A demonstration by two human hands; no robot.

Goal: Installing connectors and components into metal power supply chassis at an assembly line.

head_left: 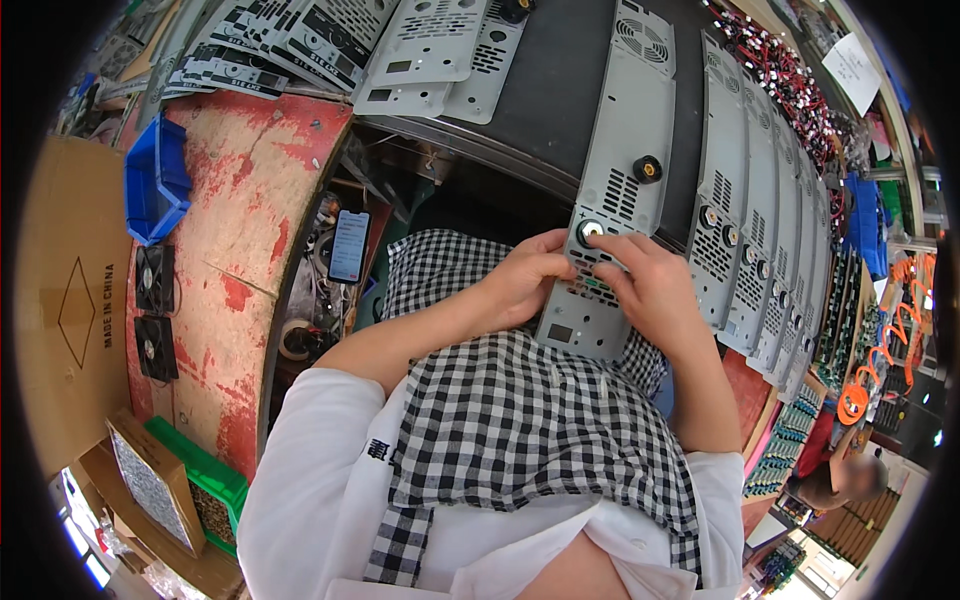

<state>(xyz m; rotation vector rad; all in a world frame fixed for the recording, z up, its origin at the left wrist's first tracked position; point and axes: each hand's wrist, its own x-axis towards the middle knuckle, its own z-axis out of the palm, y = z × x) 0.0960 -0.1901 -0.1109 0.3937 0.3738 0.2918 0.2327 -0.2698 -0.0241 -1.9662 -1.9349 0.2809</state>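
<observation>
A long grey metal panel with slots and a fan grille lies across the dark bench edge, its near end over my lap. My left hand is closed on the panel's left edge, thumb on top and the other fingers partly hidden. My right hand bends over the near end, its fingertips at a round terminal with a shiny metal centre. The right thumb sits lower, near the slots. Farther up the same panel stands a black knob-like terminal.
Several similar panels with terminals stand in a row at right. More panels and printed sheets lie far left. A blue bin, two black fans and a phone are left. Wire bundles lie far right.
</observation>
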